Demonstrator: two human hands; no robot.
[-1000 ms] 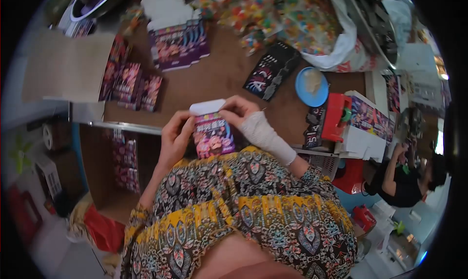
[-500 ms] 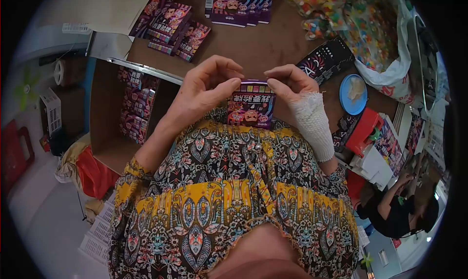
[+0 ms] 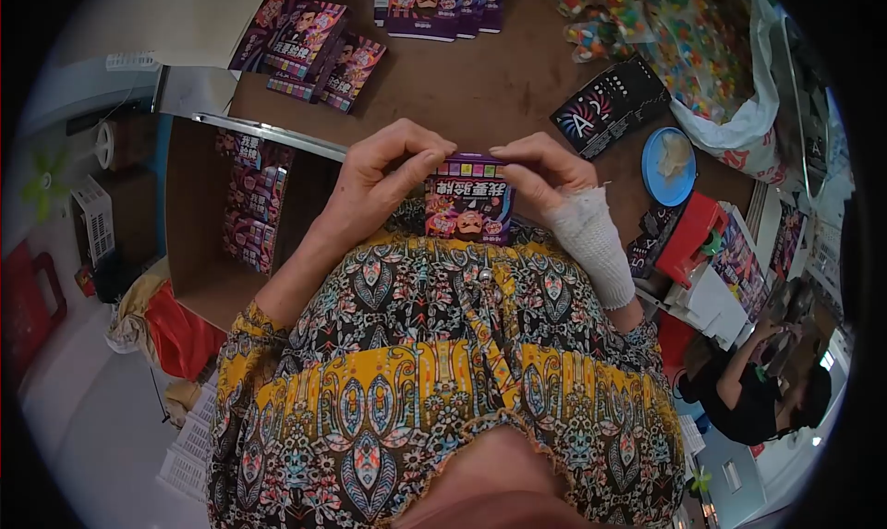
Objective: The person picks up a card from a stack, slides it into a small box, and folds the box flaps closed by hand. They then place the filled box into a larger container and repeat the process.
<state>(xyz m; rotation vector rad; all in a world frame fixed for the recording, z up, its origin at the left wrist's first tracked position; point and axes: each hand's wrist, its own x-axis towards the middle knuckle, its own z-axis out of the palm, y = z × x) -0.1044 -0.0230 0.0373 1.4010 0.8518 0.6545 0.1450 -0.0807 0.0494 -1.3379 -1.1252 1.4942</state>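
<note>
A purple printed box [image 3: 469, 206] lies close to my body at the table's near edge, its printing upside down in this view. My left hand [image 3: 393, 173] pinches the box's upper left corner between thumb and fingers. At the upper right corner, my right hand [image 3: 545, 173] holds the same edge, its fingertips pressed together. White mesh bandage [image 3: 596, 247] covers my right wrist. Between the two hands a thin purple strip of the box's top edge shows.
Purple packs [image 3: 319, 53] and flat cartons [image 3: 434, 7] lie on the brown table [image 3: 490, 85]. Candy bags [image 3: 693, 53], a black box [image 3: 612, 107], a blue lid [image 3: 669, 167] and a red dispenser [image 3: 691, 238] stand right. Left is an open carton [image 3: 199, 224]. A co-worker [image 3: 748, 390] is lower right.
My fingers have shifted slightly along the box's top edge, the fingertips now over it. The table and its objects appear slightly shifted left in view.
</note>
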